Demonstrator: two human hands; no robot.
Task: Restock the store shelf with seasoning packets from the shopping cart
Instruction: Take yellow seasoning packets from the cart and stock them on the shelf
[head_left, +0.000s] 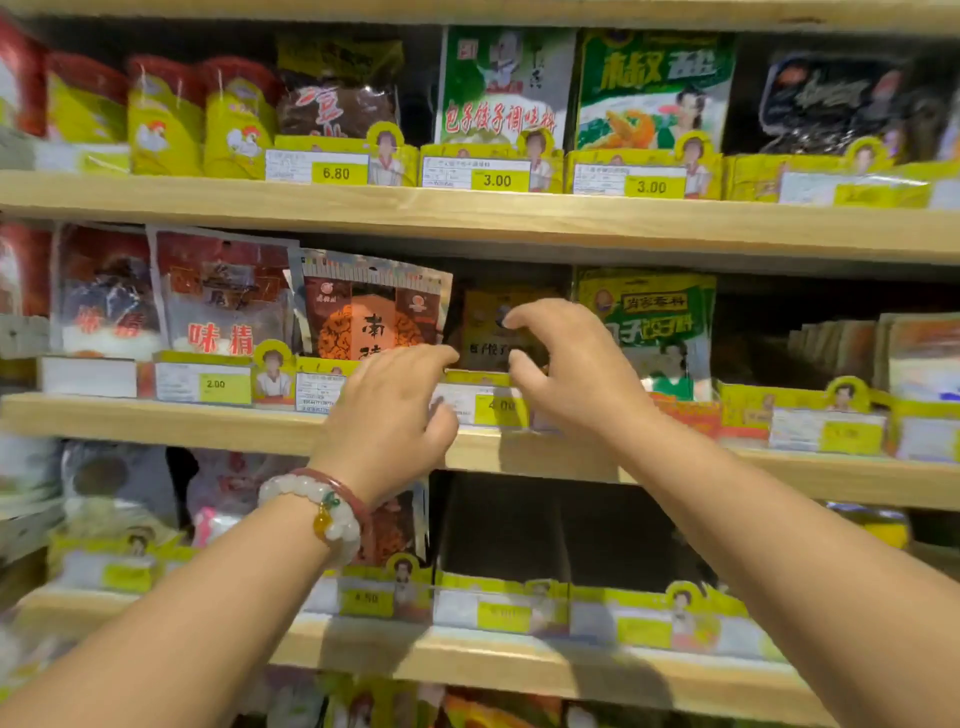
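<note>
A yellow seasoning packet (485, 332) stands upright, set back in the dark middle-shelf slot behind the 4.00 price label (498, 408). My right hand (571, 374) hovers just in front of it with fingers loosely curved and thumb and forefinger apart; nothing is pinched between them. My left hand (395, 410), with bead bracelets on the wrist, lies at the slot's left, its straight fingers reaching to the yellow display tray (470, 376). It holds nothing. The shopping cart is out of view.
Wooden shelves (260, 421) carry rows of packets in yellow trays. An orange-and-brown packet (363, 317) stands left of the slot and a green-and-yellow one (649, 312) right of it. The slot below (519, 525) is dark.
</note>
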